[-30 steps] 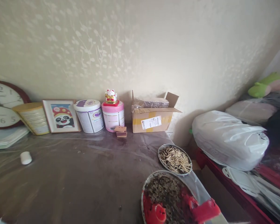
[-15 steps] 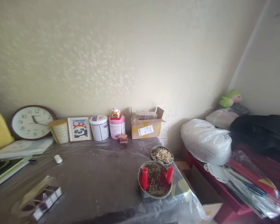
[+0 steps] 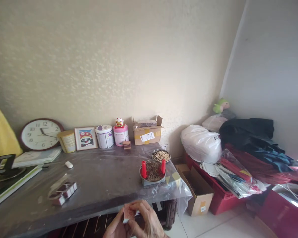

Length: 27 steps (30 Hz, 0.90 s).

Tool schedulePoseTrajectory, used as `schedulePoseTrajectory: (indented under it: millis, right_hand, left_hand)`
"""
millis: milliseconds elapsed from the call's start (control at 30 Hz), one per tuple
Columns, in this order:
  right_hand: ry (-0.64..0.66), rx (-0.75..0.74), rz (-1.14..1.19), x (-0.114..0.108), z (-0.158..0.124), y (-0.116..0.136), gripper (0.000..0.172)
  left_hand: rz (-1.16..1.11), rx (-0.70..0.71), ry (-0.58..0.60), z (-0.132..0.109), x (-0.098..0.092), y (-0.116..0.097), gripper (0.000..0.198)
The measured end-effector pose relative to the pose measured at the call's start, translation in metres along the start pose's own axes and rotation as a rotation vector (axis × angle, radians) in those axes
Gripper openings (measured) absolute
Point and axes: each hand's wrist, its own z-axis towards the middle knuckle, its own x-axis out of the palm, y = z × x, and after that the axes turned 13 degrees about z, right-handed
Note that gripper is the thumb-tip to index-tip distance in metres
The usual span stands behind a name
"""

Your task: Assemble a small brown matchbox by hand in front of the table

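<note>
In front of the table's near edge, at the bottom middle, I hold a small matchbox (image 3: 128,212) with a reddish face and pale end. My left hand (image 3: 115,225) supports its left side, thumb along the edge. My right hand (image 3: 147,218) has bent fingers closed on its right side. On the table beyond stands a round tin of ash-like grains (image 3: 152,172) with two red candles, the left candle (image 3: 144,170) and the right candle (image 3: 163,166). Behind it is a dish of matchsticks (image 3: 161,155). Several more matchboxes (image 3: 64,192) lie in torn clear wrap at the left.
Along the wall stand a clock (image 3: 41,134), a picture frame (image 3: 86,138), tins (image 3: 104,136) and a cardboard box (image 3: 147,136). A white mouse (image 3: 69,164) lies on the plastic-covered table (image 3: 101,175). An open carton (image 3: 201,198) and a red chest (image 3: 221,198) stand right of it.
Both hands have come into view at the bottom, holding the matchbox. The camera has shifted, so the table looks farther off and more floor shows at the right.
</note>
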Motion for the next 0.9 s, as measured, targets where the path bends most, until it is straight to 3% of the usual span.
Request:
schedulePoseTrajectory:
  millis: [100, 333, 600, 900]
  right_hand:
    - [0.019, 0.009, -0.002, -0.004, -0.002, 0.005, 0.029]
    - [0.044, 0.026, -0.078, -0.003, -0.004, -0.007, 0.026]
    - [0.014, -0.011, -0.166, 0.002, -0.005, -0.007, 0.035]
    - [-0.047, 0.053, -0.185, 0.008, -0.006, -0.010, 0.044]
  left_hand:
    - [-0.030, 0.005, 0.048, -0.003, 0.006, 0.002, 0.024]
    - [0.001, 0.120, -0.003, -0.005, 0.013, 0.004, 0.029]
    - [-0.014, 0.164, 0.000, -0.001, 0.010, 0.008, 0.032]
    - [-0.046, 0.192, 0.040, -0.003, 0.011, 0.010, 0.031]
